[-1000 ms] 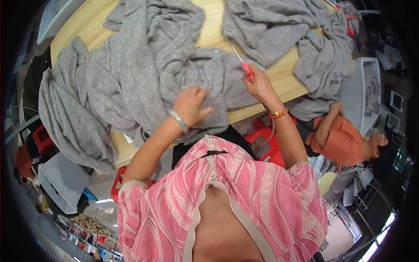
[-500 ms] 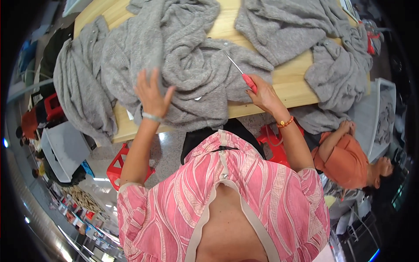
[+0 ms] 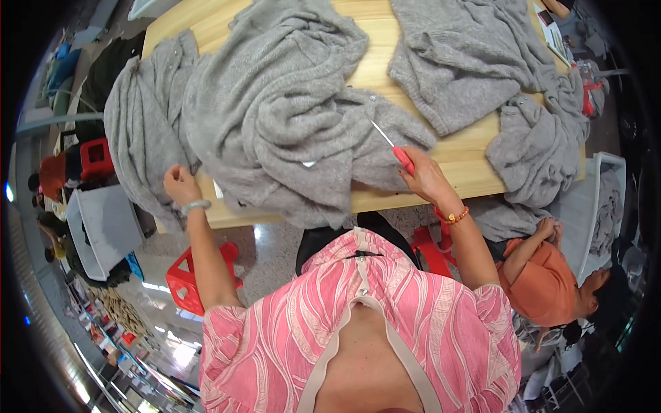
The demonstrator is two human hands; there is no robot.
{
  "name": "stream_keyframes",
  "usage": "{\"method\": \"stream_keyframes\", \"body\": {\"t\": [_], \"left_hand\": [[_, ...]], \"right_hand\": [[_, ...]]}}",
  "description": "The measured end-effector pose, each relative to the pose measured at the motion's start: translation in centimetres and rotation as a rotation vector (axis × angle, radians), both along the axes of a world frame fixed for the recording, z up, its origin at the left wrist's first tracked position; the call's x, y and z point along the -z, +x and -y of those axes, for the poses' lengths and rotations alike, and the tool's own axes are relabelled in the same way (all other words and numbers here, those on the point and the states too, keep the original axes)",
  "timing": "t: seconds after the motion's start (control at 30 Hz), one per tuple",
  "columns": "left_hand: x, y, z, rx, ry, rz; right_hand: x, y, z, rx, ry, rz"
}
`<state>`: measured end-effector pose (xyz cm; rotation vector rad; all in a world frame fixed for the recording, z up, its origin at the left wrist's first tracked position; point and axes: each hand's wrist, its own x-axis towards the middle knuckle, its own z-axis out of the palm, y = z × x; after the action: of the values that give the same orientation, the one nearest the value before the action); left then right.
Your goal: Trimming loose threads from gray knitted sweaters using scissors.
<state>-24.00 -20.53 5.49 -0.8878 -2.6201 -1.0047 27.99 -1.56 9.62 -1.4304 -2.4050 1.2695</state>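
Note:
My left hand point(image 3: 182, 186) is at the lower right edge of a grey knit garment point(image 3: 141, 131). Its fingers are curled together, and I cannot make out whether cloth is between them. In my right hand point(image 3: 428, 182) is a red-handled tool point(image 3: 403, 160) with a thin metal shaft, its tip pointing up and left over the middle garment. That grey knit garment point(image 3: 289, 131) lies bunched in swirling folds, hanging over the table's near edge. A small white tag point(image 3: 308, 164) shows on it.
More grey knitwear point(image 3: 454, 69) covers the right of the wooden table point(image 3: 375, 51). Red stools point(image 3: 184, 281) stand below. A person in orange point(image 3: 540, 282) sits at the right, near a white bin point(image 3: 597, 199) of grey cloth. Another pale bin point(image 3: 103, 230) stands left.
My left hand has moved left from the middle garment to the left one, its spread fingers now curled. My right hand keeps the red-handled tool. The view has shifted slightly.

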Motion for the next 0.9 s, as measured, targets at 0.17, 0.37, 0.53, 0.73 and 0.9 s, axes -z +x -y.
{"method": "stream_keyframes", "body": {"t": [0.17, 0.37, 0.53, 0.73, 0.9], "left_hand": [[-3.7, 12.0, -9.1, 0.548, -0.113, 0.191], [-0.6, 10.1, -8.3, 0.63, -0.028, 0.851], [-4.2, 10.5, -9.5, 0.734, 0.029, 1.182], [-14.2, 9.9, -20.0, 0.797, 0.522, 1.084], [-6.6, 8.9, -24.1, 0.423, 0.421, 1.281]], "right_hand": [[0.4, -2.8, -0.3, -0.025, -0.002, -0.023], [-2.2, -4.3, -0.4, 0.053, 0.045, -0.06], [-2.2, -6.3, -0.2, 0.0, -0.011, -0.197], [-2.3, -9.9, -0.7, 0.037, 0.041, -0.251], [-1.7, -9.9, -1.9, 0.215, 0.1, -0.187]]}}
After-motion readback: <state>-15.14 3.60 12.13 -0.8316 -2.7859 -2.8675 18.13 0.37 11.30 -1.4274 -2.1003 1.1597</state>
